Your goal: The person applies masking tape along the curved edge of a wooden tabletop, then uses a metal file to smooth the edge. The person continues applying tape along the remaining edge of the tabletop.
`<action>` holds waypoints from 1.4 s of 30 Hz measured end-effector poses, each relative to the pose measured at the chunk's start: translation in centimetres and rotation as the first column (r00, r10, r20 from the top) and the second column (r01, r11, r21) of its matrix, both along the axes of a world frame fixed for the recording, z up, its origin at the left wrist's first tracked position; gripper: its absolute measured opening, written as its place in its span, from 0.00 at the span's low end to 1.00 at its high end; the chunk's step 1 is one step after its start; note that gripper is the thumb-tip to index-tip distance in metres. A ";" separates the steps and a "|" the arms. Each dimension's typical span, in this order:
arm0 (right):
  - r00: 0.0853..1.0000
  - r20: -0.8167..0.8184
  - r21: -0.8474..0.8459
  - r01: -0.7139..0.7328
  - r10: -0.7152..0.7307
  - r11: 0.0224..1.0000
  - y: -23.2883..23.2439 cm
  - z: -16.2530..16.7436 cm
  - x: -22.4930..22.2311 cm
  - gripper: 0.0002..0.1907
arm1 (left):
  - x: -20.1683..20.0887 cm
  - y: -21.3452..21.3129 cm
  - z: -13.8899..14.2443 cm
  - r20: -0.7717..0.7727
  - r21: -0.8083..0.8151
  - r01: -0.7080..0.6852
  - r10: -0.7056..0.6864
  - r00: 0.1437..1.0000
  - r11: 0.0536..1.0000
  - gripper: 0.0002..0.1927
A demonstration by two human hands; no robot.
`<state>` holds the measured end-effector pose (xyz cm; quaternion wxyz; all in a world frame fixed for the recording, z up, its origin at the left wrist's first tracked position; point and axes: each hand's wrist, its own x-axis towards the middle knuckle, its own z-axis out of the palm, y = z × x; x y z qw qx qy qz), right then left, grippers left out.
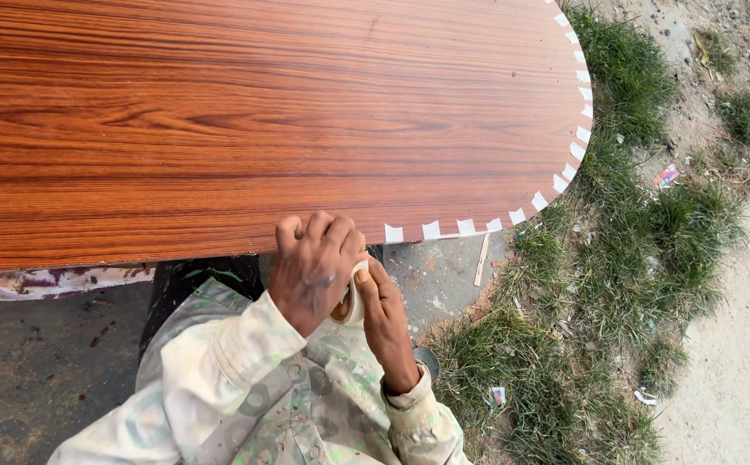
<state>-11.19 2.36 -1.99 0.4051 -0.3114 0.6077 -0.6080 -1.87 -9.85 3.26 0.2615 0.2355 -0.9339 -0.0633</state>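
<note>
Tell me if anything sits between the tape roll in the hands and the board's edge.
Nothing visible does. The left hand grips the wood-grain board at its near edge, and the masking tape roll, held between it and the right hand, sits just below that edge.

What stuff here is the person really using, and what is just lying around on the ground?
In use:
- wooden board
- white tape tabs stuck along its rounded edge
- tape roll, held between both hands
- left hand, fingers on the board's edge
- right hand

Lying about:
- wood stick on the pavement
- litter scraps in the grass
</note>
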 end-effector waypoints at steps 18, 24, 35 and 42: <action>0.977 -0.109 -0.150 0.165 -0.182 0.975 -2.3 -10.6 -1.9 0.10 | -2.3 -5.5 1.0 0.034 0.469 -0.079 0.071 0.997 0.880 0.22; 0.933 -0.204 -0.204 0.256 -0.297 0.945 -3.0 -14.9 -1.9 0.10 | -1.3 -2.9 -0.2 -0.046 0.245 0.044 -0.034 0.998 0.969 0.11; 0.998 0.010 -0.237 0.066 -0.065 0.969 -1.9 -13.3 -2.8 0.17 | 0.2 -2.3 -3.2 0.000 -0.181 0.108 -0.110 0.994 0.978 0.13; 0.605 0.783 0.187 -0.009 -0.144 0.982 -2.9 -15.7 -5.8 0.09 | -0.4 -3.5 -4.9 0.004 -0.410 0.212 -0.231 0.973 0.887 0.18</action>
